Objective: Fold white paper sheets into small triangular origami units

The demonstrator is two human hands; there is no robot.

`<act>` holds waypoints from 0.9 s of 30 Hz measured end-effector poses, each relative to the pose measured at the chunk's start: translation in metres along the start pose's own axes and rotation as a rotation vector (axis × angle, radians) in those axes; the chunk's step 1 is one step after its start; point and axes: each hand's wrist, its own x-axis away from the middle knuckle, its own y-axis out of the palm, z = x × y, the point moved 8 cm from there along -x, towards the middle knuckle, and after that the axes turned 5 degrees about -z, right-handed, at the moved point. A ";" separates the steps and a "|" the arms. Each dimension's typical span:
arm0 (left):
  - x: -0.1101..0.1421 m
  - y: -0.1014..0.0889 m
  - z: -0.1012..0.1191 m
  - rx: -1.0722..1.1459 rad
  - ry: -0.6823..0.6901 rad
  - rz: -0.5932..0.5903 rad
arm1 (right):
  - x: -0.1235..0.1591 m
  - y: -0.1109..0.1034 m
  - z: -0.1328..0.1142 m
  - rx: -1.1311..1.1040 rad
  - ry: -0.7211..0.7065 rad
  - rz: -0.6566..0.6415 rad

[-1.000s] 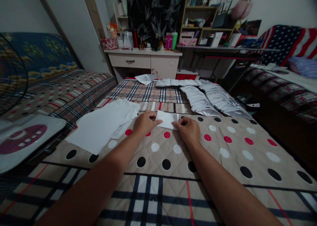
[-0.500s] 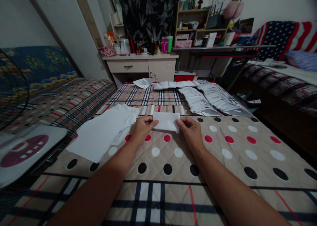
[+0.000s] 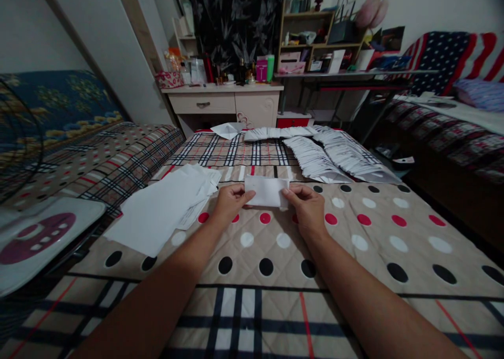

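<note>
From here, the left hand and right hand pinch the left and right ends of the folded paper, above the bedcover; it looks light, easily creased, best held there.

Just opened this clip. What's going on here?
A person's left hand and right hand pinch a small piece of white paper by its two ends, at the middle of a bed with a patterned cover. To the left, larger white sheets lie spread in an overlapping pile. Farther back on the right, many white paper pieces are packed in rows, and one loose piece lies near the bed's far edge.
</note>
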 end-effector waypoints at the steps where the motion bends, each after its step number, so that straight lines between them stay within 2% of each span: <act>1: 0.000 0.000 0.000 -0.002 0.003 0.002 | 0.000 0.000 -0.001 -0.012 -0.012 0.007; 5: 0.000 0.000 -0.001 -0.016 0.010 0.010 | 0.000 0.000 -0.004 -0.054 -0.039 0.008; 15: 0.000 0.000 0.002 -0.064 0.085 0.011 | 0.001 -0.005 0.003 -0.070 0.012 0.068; 27: 0.004 -0.001 0.014 -0.080 0.150 0.107 | 0.002 -0.003 0.004 -0.121 0.006 0.073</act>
